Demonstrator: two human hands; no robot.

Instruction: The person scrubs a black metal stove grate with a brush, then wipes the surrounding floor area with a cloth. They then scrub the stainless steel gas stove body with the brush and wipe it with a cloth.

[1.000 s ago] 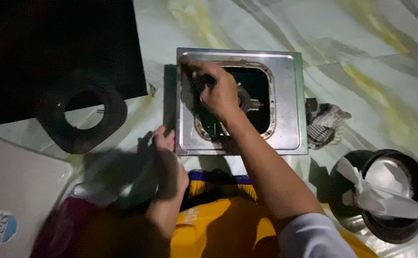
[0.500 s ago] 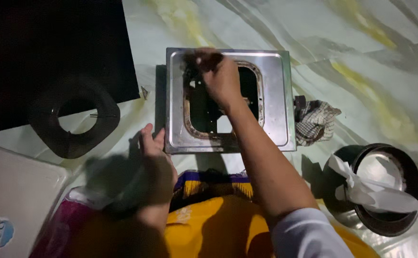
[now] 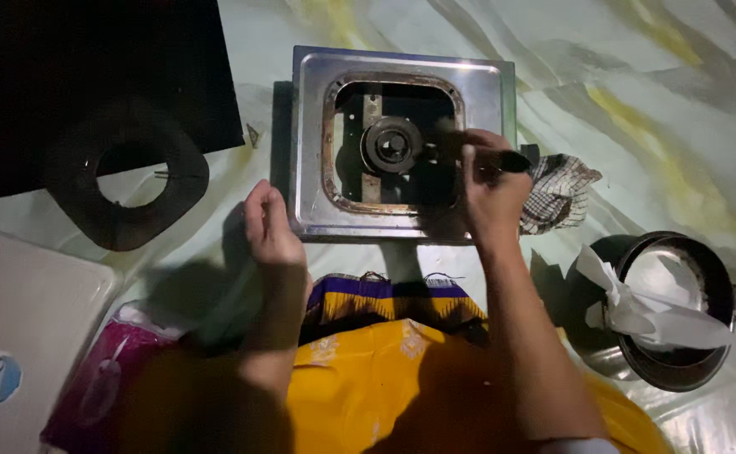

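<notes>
A square steel stove top lies on the marbled floor in front of me, its round black burner showing in the rusty-edged middle opening. My right hand is over the stove's right side, fingers closed round a dark-handled tool whose tip is blurred. My left hand rests at the stove's lower left corner, fingers curled against its edge.
A black ring-shaped pan support lies left, by a black sheet. A checked cloth sits right of the stove. A dark pot with white paper stands lower right. A white board and pink packet lie lower left.
My right hand has moved from the stove's upper left across to its right edge, uncovering the burner. The left hand has stayed at the lower left corner.
</notes>
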